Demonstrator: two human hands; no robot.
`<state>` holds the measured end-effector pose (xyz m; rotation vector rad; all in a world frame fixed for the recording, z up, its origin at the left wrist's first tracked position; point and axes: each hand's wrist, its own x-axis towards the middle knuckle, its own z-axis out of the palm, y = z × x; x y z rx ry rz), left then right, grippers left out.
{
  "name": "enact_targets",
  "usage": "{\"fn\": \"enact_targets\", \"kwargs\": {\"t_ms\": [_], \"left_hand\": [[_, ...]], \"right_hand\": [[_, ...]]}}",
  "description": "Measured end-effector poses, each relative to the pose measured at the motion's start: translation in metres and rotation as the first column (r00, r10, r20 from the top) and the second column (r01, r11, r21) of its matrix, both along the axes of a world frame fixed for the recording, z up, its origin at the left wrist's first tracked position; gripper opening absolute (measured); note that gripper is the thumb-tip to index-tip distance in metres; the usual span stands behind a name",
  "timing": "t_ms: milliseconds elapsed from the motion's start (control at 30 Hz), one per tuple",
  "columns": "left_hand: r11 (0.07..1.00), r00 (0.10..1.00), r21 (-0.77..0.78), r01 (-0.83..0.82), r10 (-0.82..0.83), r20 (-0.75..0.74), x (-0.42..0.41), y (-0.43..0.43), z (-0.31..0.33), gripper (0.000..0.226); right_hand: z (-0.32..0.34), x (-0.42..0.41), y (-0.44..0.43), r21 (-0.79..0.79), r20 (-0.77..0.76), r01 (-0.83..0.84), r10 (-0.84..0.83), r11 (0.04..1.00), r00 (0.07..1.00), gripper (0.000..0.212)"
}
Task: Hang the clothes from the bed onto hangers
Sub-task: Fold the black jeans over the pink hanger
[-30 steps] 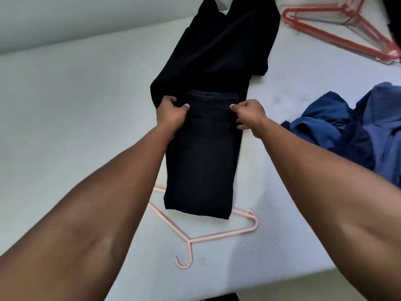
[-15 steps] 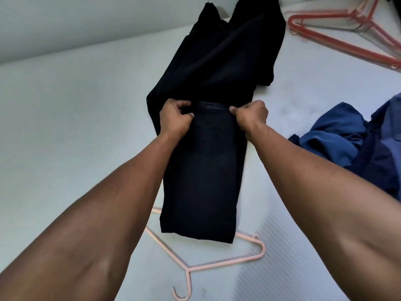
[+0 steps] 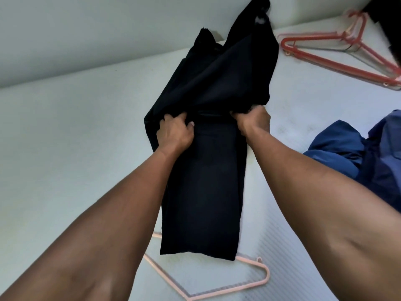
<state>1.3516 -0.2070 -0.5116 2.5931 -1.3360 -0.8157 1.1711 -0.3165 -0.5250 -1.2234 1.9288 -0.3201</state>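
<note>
Between left hand (image 3: 174, 133) and right hand (image 3: 253, 121), black trousers (image 3: 201, 192); each grip clutches them

Garment (image 3: 204, 192) on bed (image 3: 76, 148), running between left hand (image 3: 173, 135) and right hand (image 3: 253, 124). Hanger (image 3: 266, 279) beneath its end, short of the hands. Clothes heap (image 3: 358, 153) right of right hand; spare hangers (image 3: 338, 63) beyond.

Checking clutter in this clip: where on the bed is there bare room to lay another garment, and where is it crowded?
Widest bare patch: the bed left of the trousers, up to the wall. A smaller one between trousers, red hangers and blue clothes. Crowded: the right side, and the near edge by the pink hanger.
</note>
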Motion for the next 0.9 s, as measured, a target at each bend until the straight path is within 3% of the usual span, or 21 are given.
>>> {"fn": "enact_targets", "kwargs": {"t_ms": [67, 133, 300, 467, 633, 733, 800, 900], "left_hand": [[0.992, 0.994, 0.093, 0.086, -0.091, 0.054, -0.004, -0.001, -0.001, 0.051], [0.987, 0.987, 0.106, 0.122, -0.132, 0.096, -0.007, 0.002, 0.0, 0.054], [0.979, 0.999, -0.201, 0.033, -0.033, 0.002, -0.012, 0.06, 0.001, 0.058], [0.965, 0.997, -0.251, 0.075, -0.082, -0.016, -0.027, 0.161, -0.004, 0.049], [0.983, 0.995, -0.158, -0.098, 0.095, -0.023, -0.022, 0.26, 0.006, 0.027], [0.999, 1.0, -0.035, 0.017, -0.017, 0.012, -0.018, 0.316, 0.011, 0.013], [0.994, 0.993, 0.047, 0.104, -0.106, 0.048, -0.013, 0.338, 0.011, 0.017], [0.994, 0.991, 0.063, 0.087, -0.093, 0.1, -0.004, 0.347, 0.012, 0.02]], "right_hand": [[0.0, -0.002, 0.003, -0.013, -0.146, -0.066, 0.063, 0.998, 0.987, 0.056], [0.001, -0.004, 0.006, -0.015, -0.169, -0.076, 0.072, 0.997, 0.983, 0.048], [0.002, -0.021, 0.041, -0.119, -0.051, -0.068, 0.063, 0.991, 0.997, 0.029], [0.001, -0.049, 0.117, -0.18, -0.067, -0.121, 0.111, 0.976, 0.992, 0.011], [-0.001, -0.091, 0.205, -0.095, -0.06, -0.141, 0.136, 0.985, 0.989, 0.009], [0.004, -0.118, 0.266, -0.031, -0.042, -0.166, 0.165, 0.986, 0.985, 0.017], [0.008, -0.133, 0.301, -0.001, -0.044, -0.181, 0.181, 0.983, 0.983, 0.021], [0.012, -0.147, 0.339, -0.017, -0.086, -0.2, 0.198, 0.98, 0.976, 0.016]]}}
